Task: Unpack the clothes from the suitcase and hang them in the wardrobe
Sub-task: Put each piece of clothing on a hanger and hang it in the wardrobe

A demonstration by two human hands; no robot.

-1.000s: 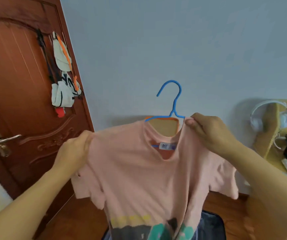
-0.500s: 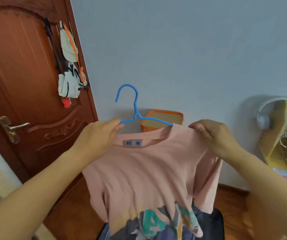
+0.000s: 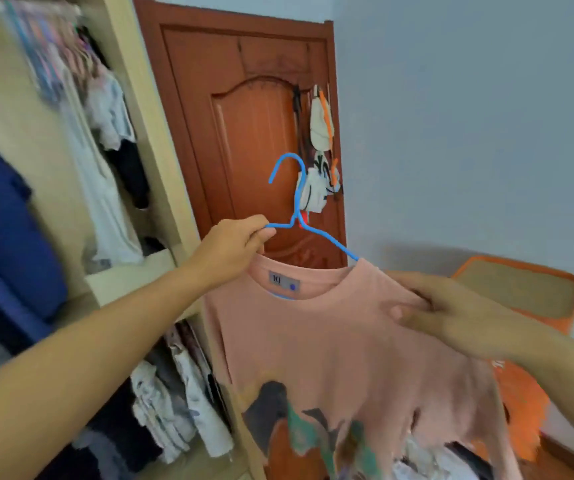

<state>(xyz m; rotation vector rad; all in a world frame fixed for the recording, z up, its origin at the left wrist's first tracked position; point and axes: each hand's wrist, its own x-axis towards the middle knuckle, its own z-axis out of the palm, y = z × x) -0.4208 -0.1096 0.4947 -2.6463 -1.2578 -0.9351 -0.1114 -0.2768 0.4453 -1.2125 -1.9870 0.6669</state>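
Note:
A pink T-shirt point(image 3: 341, 344) with a printed picture on its lower front hangs on a blue wire hanger point(image 3: 297, 206), held up in the middle of the view. My left hand point(image 3: 235, 247) grips the hanger's left arm beside the collar. My right hand point(image 3: 451, 315) pinches the shirt's right shoulder. The hanger's hook points up and left, in front of the door. The open wardrobe point(image 3: 140, 140) stands at the left, with hung clothes point(image 3: 95, 133) in its upper part. A little of the suitcase's contents point(image 3: 427, 462) shows below the shirt.
A brown wooden door point(image 3: 244, 116) with bags hung on it point(image 3: 320, 161) stands behind the hanger. An orange basket point(image 3: 520, 289) sits by the grey wall at the right. Folded clothes point(image 3: 174, 403) fill the wardrobe's lower shelf. A dark blue garment point(image 3: 5, 230) hangs at the far left.
The view has swung left, bringing the wardrobe into sight. The shirt on its hanger has moved with it towards the wardrobe. My left hand has shifted from the shirt's shoulder to the hanger wire.

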